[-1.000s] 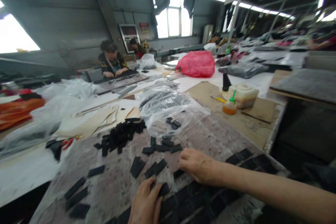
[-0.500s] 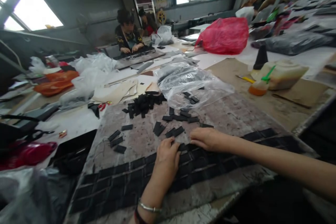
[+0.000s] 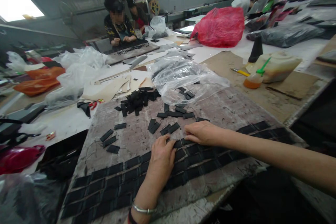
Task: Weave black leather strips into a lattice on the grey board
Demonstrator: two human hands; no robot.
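Rows of small black rectangular pieces (image 3: 131, 162) lie edge to edge across a stained, greyish board (image 3: 105, 129). My left hand (image 3: 162, 152), with a silver bangle on the wrist, rests over the top row, fingers bent and pressed down on a black piece (image 3: 178, 144). Just right of it, my right hand (image 3: 198, 133) has its fingers and thumb closed together at that row's upper edge, apparently on the same piece. The fingertips partly hide what they grip. Several loose black pieces (image 3: 173, 127) lie just beyond my hands, with a heaped pile (image 3: 138, 99) farther back.
A clear plastic bag (image 3: 183, 80) covers the board's far side. To the right stand a bottle of orange liquid (image 3: 253, 81), a yellowish container (image 3: 279, 66) and a black cone (image 3: 256, 49). A big red bag (image 3: 220, 28) sits behind. Across the table, a person (image 3: 118, 24) works.
The view has shifted slightly, so the board and hands appear a little to the left. Both hands stay at the same spot on the top row, with little visible movement.
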